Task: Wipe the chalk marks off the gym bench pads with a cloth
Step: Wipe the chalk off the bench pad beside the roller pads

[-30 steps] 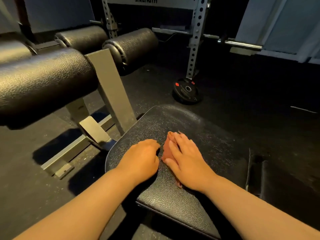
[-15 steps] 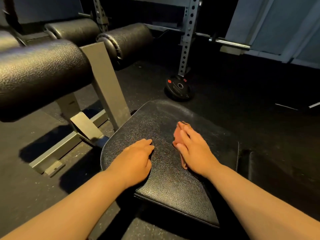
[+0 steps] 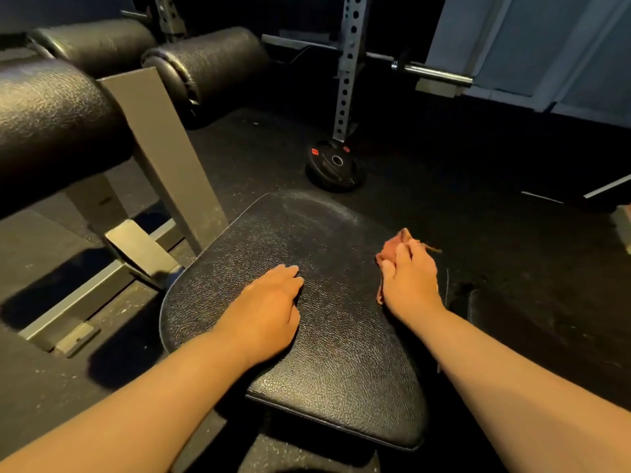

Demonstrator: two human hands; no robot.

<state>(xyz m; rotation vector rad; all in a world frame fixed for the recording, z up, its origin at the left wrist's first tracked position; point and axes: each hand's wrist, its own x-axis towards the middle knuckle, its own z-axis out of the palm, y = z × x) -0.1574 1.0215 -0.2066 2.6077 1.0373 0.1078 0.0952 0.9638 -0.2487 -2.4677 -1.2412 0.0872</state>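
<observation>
Head view: left hand (image 3: 269, 302) resting empty, loosely curled, on pad (image 3: 324, 363); right hand (image 3: 408, 281) pressing cloth (image 3: 389, 249) flat near right edge; likely to slide off there, missing far chalk haze (image 3: 317, 213).

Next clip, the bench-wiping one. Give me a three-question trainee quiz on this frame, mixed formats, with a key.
1. Which hand presses the cloth onto the bench pad?
2. True or false: the weight plate lies on the floor, off the bench pad.
3. Where does the left hand rest? A) on the weight plate B) on the bench pad C) on the cloth

Key
1. The right hand, near the pad's right edge.
2. True.
3. B.
</observation>
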